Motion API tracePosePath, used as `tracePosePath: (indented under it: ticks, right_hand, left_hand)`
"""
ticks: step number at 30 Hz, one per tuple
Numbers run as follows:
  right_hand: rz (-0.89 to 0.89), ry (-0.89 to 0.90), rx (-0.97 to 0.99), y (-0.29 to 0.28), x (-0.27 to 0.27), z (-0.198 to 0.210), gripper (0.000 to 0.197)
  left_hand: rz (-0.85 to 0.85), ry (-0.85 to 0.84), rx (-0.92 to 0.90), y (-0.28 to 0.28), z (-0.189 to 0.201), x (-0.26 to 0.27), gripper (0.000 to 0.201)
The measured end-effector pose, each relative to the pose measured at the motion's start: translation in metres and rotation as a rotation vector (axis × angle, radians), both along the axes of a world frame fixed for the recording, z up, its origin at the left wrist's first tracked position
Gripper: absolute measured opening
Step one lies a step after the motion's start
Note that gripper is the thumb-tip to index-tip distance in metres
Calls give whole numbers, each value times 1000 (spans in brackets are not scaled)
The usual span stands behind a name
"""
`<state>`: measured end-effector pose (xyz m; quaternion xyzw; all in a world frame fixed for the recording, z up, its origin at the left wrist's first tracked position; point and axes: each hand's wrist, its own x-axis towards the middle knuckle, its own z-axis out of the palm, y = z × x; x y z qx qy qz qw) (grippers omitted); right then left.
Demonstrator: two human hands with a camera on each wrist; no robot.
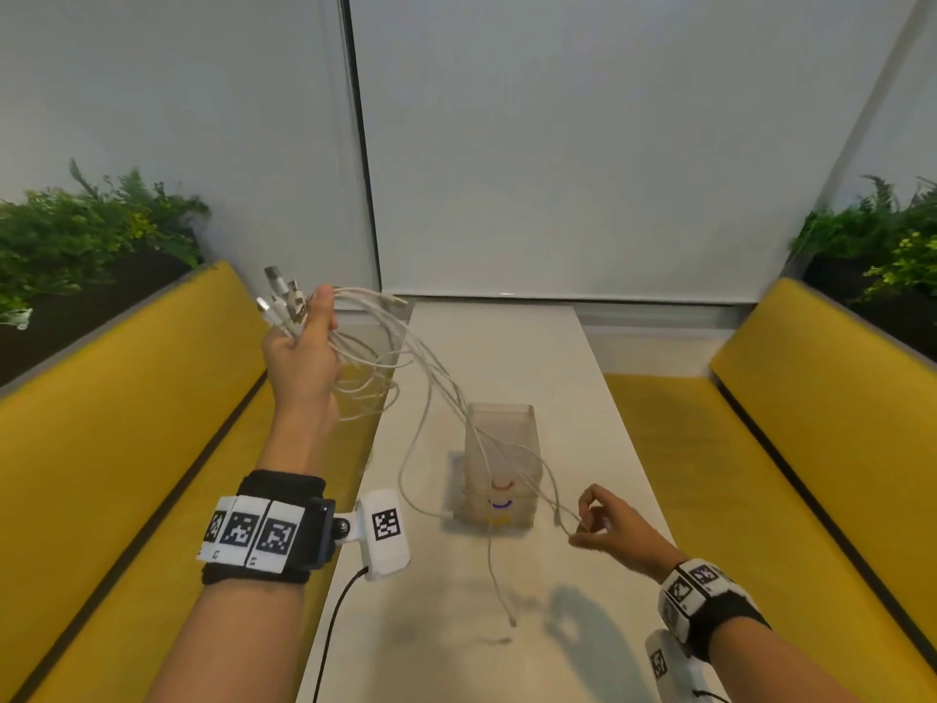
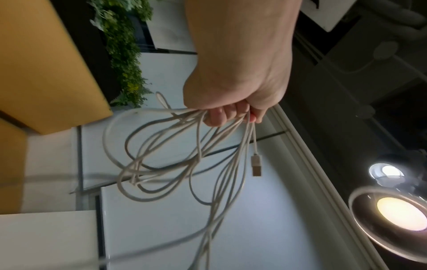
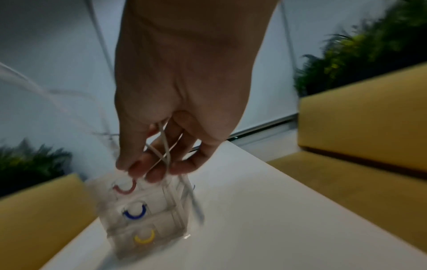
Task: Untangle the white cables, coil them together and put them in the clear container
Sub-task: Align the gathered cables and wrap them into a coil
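Note:
My left hand (image 1: 304,342) is raised over the table's left edge and grips a bundle of several white cables (image 1: 436,393) near their USB plugs (image 1: 281,296); loops hang below it. In the left wrist view my curled fingers (image 2: 221,115) clamp the cable loops (image 2: 166,164), and one plug (image 2: 256,165) dangles. The strands run down and right, in front of the clear container (image 1: 501,464), to my right hand (image 1: 603,520), which pinches their lower ends. In the right wrist view the strands (image 3: 163,151) cross between my fingers (image 3: 148,168) above the container (image 3: 143,215). One cable end (image 1: 512,621) trails on the table.
The container has red, blue and yellow half-ring marks and stands mid-table on the narrow white table (image 1: 583,398). Yellow benches (image 1: 127,423) (image 1: 821,423) flank both sides, with green plants (image 1: 91,220) behind them. A black cord (image 1: 334,616) hangs from my left wrist camera.

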<state>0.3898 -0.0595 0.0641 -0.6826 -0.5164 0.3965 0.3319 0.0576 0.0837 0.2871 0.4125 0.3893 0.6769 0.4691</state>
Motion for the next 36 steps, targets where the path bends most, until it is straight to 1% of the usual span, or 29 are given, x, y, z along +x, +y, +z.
tracePosePath:
  ticks: [2, 3, 5, 6, 8, 9, 11, 12, 13, 14, 16, 17, 19, 22, 23, 25, 26, 27, 28, 29, 30, 31, 33, 34, 35, 36]
  right_hand:
    - [-44, 169, -63, -3, 2, 0, 18]
    - [-84, 258, -83, -4, 4, -2, 14]
    - [-168, 357, -97, -6, 3, -2, 16]
    - [-187, 363, -109, -6, 0, 2, 24]
    - [-189, 344, -134, -6, -7, 15, 46]
    - [-202, 336, -126, -3, -9, 20, 51]
    - [-283, 270, -44, 7, -13, 32, 42]
    - [-346, 170, 14, 14, -14, 37, 40]
    - [-400, 72, 84, 21, -14, 41, 45]
    - [-463, 11, 152, 26, -17, 49, 50]
    - [-528, 47, 344, 37, -26, 72, 45]
    - [-528, 101, 452, 42, -32, 86, 41]
    - [-430, 207, 612, 48, -49, 117, 39]
    - [-271, 145, 742, 48, -70, 154, 37]
    - [-248, 137, 762, 49, -73, 161, 37]
    - [-239, 146, 767, 48, -75, 167, 36]
    - [-239, 152, 759, 47, -74, 168, 36]
    - [-240, 158, 743, 46, -73, 166, 37]
    - [-234, 178, 720, 45, -72, 164, 37]
    - [-212, 228, 693, 44, -73, 160, 36]
    - [-171, 292, 657, 43, -75, 157, 37]
    - [-110, 356, 609, 41, -79, 154, 42]
    - [42, 472, 484, 39, -91, 147, 63]
    - [115, 532, 420, 39, -100, 145, 75]
    - [177, 566, 374, 38, -110, 143, 82]
    - [218, 566, 347, 37, -119, 143, 79]
  left_hand:
    - [-4, -13, -32, 6, -2, -5, 37]
    - [-23, 1, -35, 8, -3, -7, 38]
    - [-77, 95, -31, 9, -5, -9, 41]
    - [-113, 153, -20, 8, -4, -8, 41]
    - [-196, 267, 11, 3, -3, -2, 38]
    - [-226, 329, 24, -1, -1, 2, 37]
    - [-270, 470, 50, -7, 0, 13, 38]
    - [-293, 546, 59, -10, 0, 19, 39]
    - [-325, 620, 69, -13, 0, 25, 39]
    - [-369, 682, 80, -15, -3, 32, 37]
    - [-498, 822, 101, -19, -10, 45, 32]
    - [-572, 888, 105, -22, -16, 52, 30]
    - [-704, 1006, 116, -29, -28, 67, 27]
    - [-890, 1159, 143, -38, -48, 86, 24]
    - [-967, 1181, 138, -41, -54, 89, 30]
    - [-1078, 1199, 85, -41, -63, 88, 48]
    - [-1106, 1180, 64, -39, -64, 85, 50]
    - [-1122, 1149, 52, -36, -63, 81, 45]
    - [-1123, 1095, 36, -35, -61, 78, 36]
    - [-1099, 1005, 7, -33, -58, 76, 23]
    - [-1075, 859, -38, -34, -53, 75, 12]
    - [-1054, 677, -91, -33, -49, 75, 17]
    - [-1022, 346, -167, -33, -43, 79, 34]
    - [-1023, 226, -172, -35, -38, 81, 35]
    - [-1030, 123, -164, -37, -36, 85, 32]
    - [-1042, 43, -158, -41, -32, 88, 27]
